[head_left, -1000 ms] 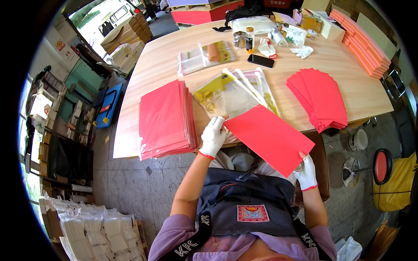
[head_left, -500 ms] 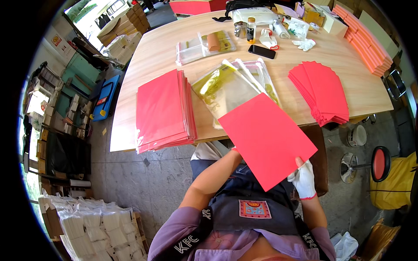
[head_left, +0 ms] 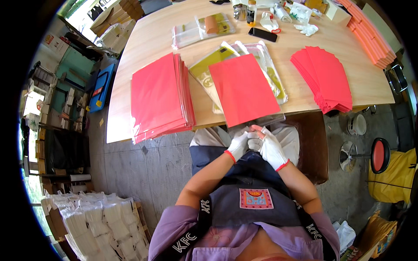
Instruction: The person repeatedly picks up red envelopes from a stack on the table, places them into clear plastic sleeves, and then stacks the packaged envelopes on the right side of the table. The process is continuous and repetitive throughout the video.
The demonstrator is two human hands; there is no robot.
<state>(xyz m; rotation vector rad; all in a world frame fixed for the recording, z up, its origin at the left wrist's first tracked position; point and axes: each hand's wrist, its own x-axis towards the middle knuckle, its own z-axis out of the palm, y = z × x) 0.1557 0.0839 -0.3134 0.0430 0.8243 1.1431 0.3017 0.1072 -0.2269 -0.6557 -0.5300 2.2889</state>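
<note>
A red sheet [head_left: 244,89] lies at the near table edge, over clear plastic bags with olive-green print [head_left: 211,58]. Clear film shows along its near and right edges, so it appears to be inside a clear plastic bag [head_left: 275,118]. My left hand [head_left: 238,145], in a white glove with bare fingertips, is closed at the bag's near edge. Beside it, my right hand [head_left: 271,147], gloved alike, pinches the same edge with the fingertips close to the left ones. To the left sits a stack of bagged red sheets [head_left: 159,95]; at the right are fanned red sheets [head_left: 326,80].
Farther back are more clear bags [head_left: 183,37] with a brown piece on top, a phone [head_left: 263,34], a bottle [head_left: 251,15], a metal cup [head_left: 239,12] and a white glove [head_left: 307,29]. Salmon-coloured stacks [head_left: 370,37] line the far right. A stool [head_left: 380,158] stands right.
The red sheet has moved left and away from me onto the table and now shows film around it. My right hand has come left to meet my left hand, which is now visible.
</note>
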